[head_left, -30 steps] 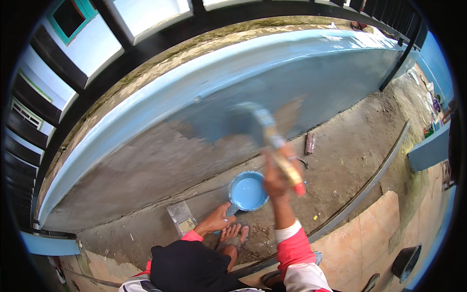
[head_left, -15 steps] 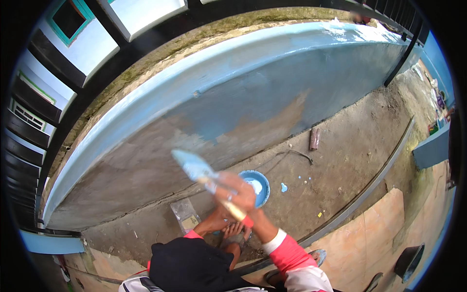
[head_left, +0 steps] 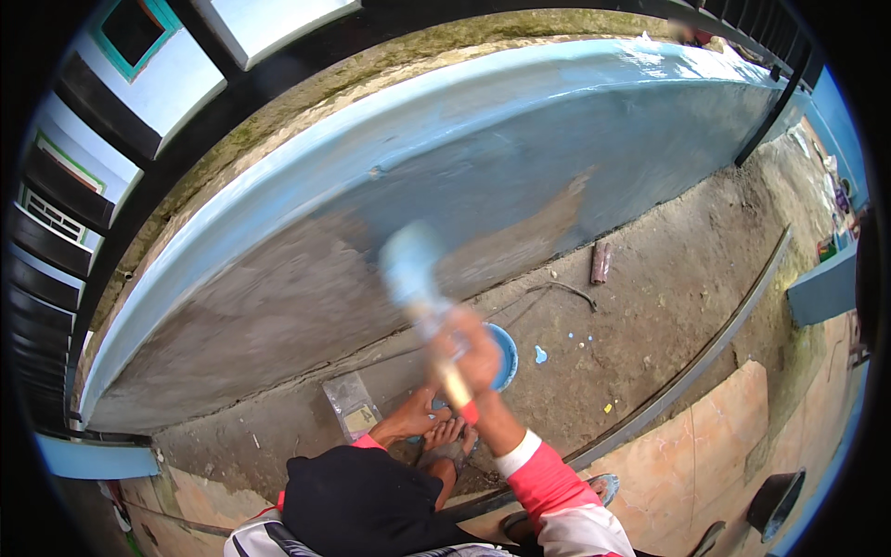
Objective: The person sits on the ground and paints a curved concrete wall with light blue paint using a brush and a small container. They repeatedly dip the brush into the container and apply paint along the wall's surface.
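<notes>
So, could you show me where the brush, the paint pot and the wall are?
Brush (head_left: 409,271): head view, on its blurred blue bristles.
Paint pot (head_left: 510,357): head view, on its right rim.
Wall (head_left: 483,181): head view, on its painted face.

Two hands, left (head_left: 408,417) and right (head_left: 471,351), one brush (head_left: 411,266), one blue pot (head_left: 507,360).
Along the far edge of the dirt ground (head_left: 673,278) runs one low wall (head_left: 650,139), along the near edge one curved strip (head_left: 691,368); between them are one bare foot (head_left: 448,440), one flat slab (head_left: 347,400), one bent cord (head_left: 577,291) and one yellow scrap (head_left: 608,408), with one black bucket (head_left: 775,504) beyond the near edge.
</notes>
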{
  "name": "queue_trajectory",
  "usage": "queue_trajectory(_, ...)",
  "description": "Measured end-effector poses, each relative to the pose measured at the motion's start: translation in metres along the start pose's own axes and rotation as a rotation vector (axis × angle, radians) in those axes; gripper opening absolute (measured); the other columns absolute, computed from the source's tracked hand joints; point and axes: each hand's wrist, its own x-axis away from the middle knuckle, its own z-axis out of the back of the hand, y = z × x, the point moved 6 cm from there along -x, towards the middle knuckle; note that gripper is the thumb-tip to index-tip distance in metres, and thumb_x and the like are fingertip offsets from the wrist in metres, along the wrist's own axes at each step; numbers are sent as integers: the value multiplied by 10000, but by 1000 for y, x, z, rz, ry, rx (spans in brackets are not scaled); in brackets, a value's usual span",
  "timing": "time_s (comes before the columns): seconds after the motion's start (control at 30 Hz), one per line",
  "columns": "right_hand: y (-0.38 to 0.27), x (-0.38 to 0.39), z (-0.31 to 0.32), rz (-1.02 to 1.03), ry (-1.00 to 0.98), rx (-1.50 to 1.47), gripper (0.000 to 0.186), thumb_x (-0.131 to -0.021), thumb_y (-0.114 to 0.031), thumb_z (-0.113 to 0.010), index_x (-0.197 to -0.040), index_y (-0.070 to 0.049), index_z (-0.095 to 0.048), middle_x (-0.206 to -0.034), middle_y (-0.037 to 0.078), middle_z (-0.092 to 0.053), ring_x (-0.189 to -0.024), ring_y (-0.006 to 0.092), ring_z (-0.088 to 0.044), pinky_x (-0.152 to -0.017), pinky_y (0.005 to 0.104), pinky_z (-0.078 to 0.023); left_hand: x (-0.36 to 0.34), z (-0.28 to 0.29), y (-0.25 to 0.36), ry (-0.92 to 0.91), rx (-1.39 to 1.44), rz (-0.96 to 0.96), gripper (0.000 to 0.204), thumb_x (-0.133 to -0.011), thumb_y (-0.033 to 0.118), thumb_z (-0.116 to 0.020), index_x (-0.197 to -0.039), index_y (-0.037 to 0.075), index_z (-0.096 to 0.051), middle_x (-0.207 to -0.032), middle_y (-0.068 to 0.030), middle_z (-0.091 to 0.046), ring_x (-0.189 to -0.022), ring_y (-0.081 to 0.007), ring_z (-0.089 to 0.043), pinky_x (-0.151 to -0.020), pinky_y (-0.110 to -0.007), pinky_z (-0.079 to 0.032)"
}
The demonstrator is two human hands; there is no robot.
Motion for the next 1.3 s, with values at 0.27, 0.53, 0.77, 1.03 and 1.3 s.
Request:
queue_trajectory(0.27, 54, -55, 75, -174, 158, 192, 194, -859, -58, -726, -1048, -35, -686, -992, 139, -685, -855, 273, -671, -763, 381, -554, 6, 6, -20, 81, -9, 166, 548, -870, 36, -599, -1347, -154, -409, -881, -100, -607, -691, -90, -551, -545, -258, -448)
queue_trajectory(0.53, 82, -32, 72, -192, 319, 381, 200, -828, -19, -742, -1017, 12, -686, -983, 182, -695, -891, 343, -684, -762, 390, -558, 1, -3, -3, -5, 70, 201, 579, -870, 22, -603, -1367, -165, -372, -640, -17, -541, -482, -78, -499, -421, -259, -405)
queue_trajectory(0.77, 87, -12, 81, -182, 79, 142, 217, -804, -51, -786, -1007, -26, -715, -971, 137, -719, -855, 270, -707, -758, 364, -567, 5, -4, -19, -2, 86, 255, 565, -876, 7, -616, -1389, -99, -402, -648, -3, -533, -487, -71, -491, -425, -252, -400)
queue_trajectory(1.03, 141, -75, 151, -230, 484, 398, 304, -846, 38, -708, -1149, 14, -683, -1093, 147, -691, -1010, 274, -672, -871, 367, -530, -2, -13, -18, -27, 59, 286, 500, -883, 7, -627, -1319, -121, -418, -649, -18, -530, -489, -80, -495, -423, -257, -404)
queue_trajectory(1.3, 100, -25, 115, -250, 179, -29, 273, -886, 1, -694, -1159, 14, -684, -1146, 173, -702, -996, 259, -692, -919, 370, -540, 6, -8, -33, -17, 77, 315, 268, -909, 30, -650, -1121, -51, -507, -661, -14, -554, -490, -76, -509, -422, -254, -398)
